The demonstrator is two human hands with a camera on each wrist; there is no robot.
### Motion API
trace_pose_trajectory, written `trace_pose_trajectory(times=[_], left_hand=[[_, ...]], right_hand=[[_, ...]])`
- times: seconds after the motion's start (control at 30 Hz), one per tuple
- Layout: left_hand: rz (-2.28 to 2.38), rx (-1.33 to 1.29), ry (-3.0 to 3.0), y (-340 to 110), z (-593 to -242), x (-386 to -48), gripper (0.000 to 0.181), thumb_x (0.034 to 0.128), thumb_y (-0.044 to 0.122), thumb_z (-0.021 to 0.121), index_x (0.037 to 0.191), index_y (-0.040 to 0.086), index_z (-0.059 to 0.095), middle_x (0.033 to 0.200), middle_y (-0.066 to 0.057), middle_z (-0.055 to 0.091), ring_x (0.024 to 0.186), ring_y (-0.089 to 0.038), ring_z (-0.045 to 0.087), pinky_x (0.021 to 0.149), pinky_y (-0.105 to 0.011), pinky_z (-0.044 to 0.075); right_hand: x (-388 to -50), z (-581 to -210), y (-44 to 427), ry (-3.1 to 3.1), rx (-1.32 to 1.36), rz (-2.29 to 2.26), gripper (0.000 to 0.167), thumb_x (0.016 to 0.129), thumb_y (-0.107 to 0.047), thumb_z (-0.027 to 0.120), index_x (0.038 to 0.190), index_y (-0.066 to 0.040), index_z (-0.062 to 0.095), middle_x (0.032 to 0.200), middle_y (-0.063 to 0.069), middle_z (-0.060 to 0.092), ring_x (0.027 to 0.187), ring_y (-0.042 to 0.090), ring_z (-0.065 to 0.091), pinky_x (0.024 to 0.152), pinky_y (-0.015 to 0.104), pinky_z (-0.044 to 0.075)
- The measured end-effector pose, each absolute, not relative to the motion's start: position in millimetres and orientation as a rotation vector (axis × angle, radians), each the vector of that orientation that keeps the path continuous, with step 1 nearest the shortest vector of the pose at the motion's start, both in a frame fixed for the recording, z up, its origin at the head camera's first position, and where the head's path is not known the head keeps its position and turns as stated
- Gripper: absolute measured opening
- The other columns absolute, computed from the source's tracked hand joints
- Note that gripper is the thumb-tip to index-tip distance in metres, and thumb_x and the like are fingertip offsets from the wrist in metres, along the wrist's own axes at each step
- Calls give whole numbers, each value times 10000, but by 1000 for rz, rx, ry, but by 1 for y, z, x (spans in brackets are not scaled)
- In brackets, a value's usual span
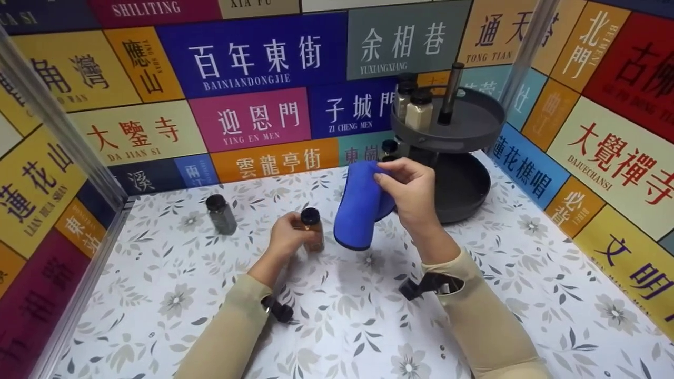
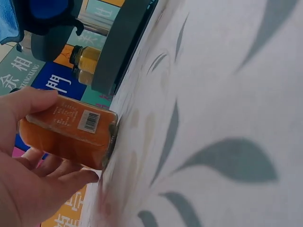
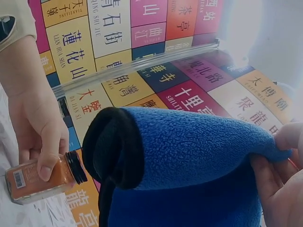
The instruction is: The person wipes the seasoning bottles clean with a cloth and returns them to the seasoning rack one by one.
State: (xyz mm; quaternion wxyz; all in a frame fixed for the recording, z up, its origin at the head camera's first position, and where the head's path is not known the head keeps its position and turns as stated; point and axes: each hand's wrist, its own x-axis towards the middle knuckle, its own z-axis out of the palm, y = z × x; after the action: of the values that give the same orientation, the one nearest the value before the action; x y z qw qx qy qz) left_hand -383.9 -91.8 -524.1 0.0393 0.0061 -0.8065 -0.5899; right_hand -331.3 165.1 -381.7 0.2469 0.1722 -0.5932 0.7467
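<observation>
My left hand [image 1: 287,235] grips a small glass spice jar [image 2: 71,130] between thumb and fingers. The jar has a black lid [image 1: 310,216], orange-brown contents and a barcode label, and it stands upright at the tabletop. Up and to the right of it, my right hand [image 1: 413,192] pinches a blue cloth [image 1: 358,205] with dark edging by its upper corner. The cloth hangs folded over in the air; its fuzzy face shows in the right wrist view, where the fingertips [image 3: 267,175] hold one end.
A dark two-tier round rack [image 1: 447,137] stands at the back right, with several jars [image 1: 419,110] on its upper tier. Another black-lidded jar [image 1: 221,215] stands on the left of the floral tablecloth [image 1: 174,300]. Sign-printed walls [image 1: 253,60] enclose the table.
</observation>
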Motion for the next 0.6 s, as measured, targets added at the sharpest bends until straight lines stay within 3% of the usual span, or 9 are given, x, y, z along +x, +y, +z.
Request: trace_pose_trajectory(times=[0.13,0.27,0.4,0.5,0.6], left_hand=[[-1837,-51,-2494,-94,-525,-386,389,650,16,848,1008,68,705,985,-101,763,926,-217,701,921,-331,548],[-1968,-274,-2434,-96,-526,-389,640,672,-35,817,1297,39,696,1207,-165,747,1087,-225,679,989,-312,528],[-2073,-509,-2387,-101,-528,-390,822,719,-112,633,1524,35,554,1443,-197,651,1241,-210,609,1016,-264,483],[-2062,-595,-2396,-105,-530,-391,805,718,-148,521,1507,4,563,1448,-197,649,1234,-202,612,1037,-260,474],[-2021,-590,-2404,-106,-532,-391,712,718,-160,523,1403,-12,648,1267,-164,731,1107,-185,651,1011,-295,500]], right_hand=[[-332,-382,164,-1605,451,2032,232,817,185,755,920,-10,826,914,76,791,779,126,735,711,240,619],[-332,-383,165,-1599,426,2028,250,818,190,753,914,-29,827,918,83,786,779,134,731,711,244,618],[-332,-384,164,-1585,415,2033,245,817,185,759,912,-31,824,917,74,782,788,131,733,722,242,618],[-333,-385,161,-1586,424,2035,230,817,179,764,924,-18,818,918,67,781,797,129,735,730,239,618],[-333,-386,158,-1602,435,2029,222,821,175,763,936,-7,817,918,66,780,800,131,735,727,239,619]])
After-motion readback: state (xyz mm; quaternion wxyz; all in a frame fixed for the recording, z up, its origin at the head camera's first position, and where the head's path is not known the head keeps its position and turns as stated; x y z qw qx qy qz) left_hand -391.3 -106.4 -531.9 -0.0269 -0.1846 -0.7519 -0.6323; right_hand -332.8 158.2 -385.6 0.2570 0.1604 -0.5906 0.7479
